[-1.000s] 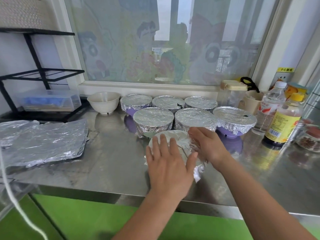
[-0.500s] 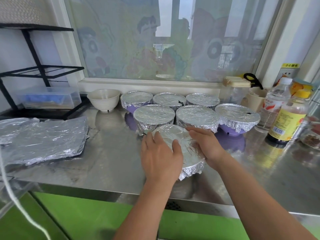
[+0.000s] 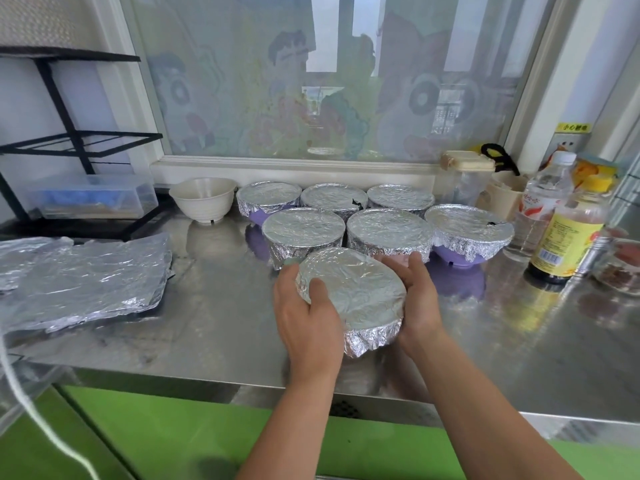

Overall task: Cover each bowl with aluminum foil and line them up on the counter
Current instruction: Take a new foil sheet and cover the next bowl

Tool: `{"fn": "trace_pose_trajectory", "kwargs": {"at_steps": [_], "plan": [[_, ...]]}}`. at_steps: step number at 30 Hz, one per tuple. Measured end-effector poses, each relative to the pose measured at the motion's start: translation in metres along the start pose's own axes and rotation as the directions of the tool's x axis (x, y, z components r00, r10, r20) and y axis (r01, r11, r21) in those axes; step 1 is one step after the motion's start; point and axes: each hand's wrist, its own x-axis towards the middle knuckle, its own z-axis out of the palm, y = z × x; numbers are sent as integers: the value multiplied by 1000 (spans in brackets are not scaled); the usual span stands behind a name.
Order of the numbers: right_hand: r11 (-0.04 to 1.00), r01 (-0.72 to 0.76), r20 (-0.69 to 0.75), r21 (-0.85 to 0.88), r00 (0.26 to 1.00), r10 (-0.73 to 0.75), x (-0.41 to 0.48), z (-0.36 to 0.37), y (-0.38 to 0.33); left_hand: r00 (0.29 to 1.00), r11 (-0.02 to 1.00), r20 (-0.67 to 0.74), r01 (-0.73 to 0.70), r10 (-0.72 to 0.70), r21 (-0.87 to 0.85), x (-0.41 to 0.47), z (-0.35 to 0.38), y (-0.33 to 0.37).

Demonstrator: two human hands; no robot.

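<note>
Left hand [image 3: 308,322] and right hand [image 3: 419,299] now cup foil-covered bowl [image 3: 353,289].

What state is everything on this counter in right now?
Front bowl: foil-covered, held on both sides.
Left hand grip: curled round the front bowl.
Right hand grip: curled round it too.
Six bowls behind: foil-covered, in two rows.
White bowl: uncovered, upright.
Foil sheets: lying loose, crinkled.
</note>
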Motion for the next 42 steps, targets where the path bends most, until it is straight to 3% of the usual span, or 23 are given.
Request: {"fn": "trace_pose_trajectory", "kwargs": {"at_steps": [4, 7, 10, 15, 21, 24, 27, 29, 30, 32, 35, 42], "plan": [[981, 182, -20, -61, 983, -184, -15, -11, 8, 985, 995, 159, -52, 65, -89, 27, -19, -2], [945, 265, -96, -191, 953, -287, -28, -4, 24, 925, 969, 379, 124, -35, -215, 62, -18, -1], [898, 329, -104, -293, 922, -372, -35, 5, 30, 844, 943, 526, 253, -106, -215, 78, -9, -1], [885, 343, -138, -315, 906, -400, -30, 11, 29, 845, 938, 516, 279, -140, -204, 70, -7, -5], [905, 233, -160, -357, 939, -305, -26, 7, 15, 872, 996, 486, 82, -58, -28, 69, -17, -12], [820, 340, -160, -460, 877, -453, -45, 9, 4, 862, 998, 506, -44, 20, 35, 83, -22, -7], [664, 410, -76, -625, 815, -575, -57, 25, 13, 763, 993, 645, -56, -23, 101, 94, -18, 9], [636, 362, -74, -681, 831, -552, -50, 31, 26, 699, 987, 709, -27, -93, 156, 95, -15, 9], [640, 349, -86, -684, 834, -546, -46, 32, 29, 710, 987, 694, 13, -120, 158, 95, -15, 6], [679, 356, -129, -642, 823, -553, -41, 29, 34, 757, 984, 630, 158, -172, 80, 93, -14, -5], [808, 392, -203, -439, 833, -514, -41, 29, 37, 800, 934, 554, 342, -231, -104, 82, -14, -10], [925, 359, -336, -124, 862, -379, -34, 34, 46, 845, 807, 437, 475, -306, -352, 59, -11, -11]]}}
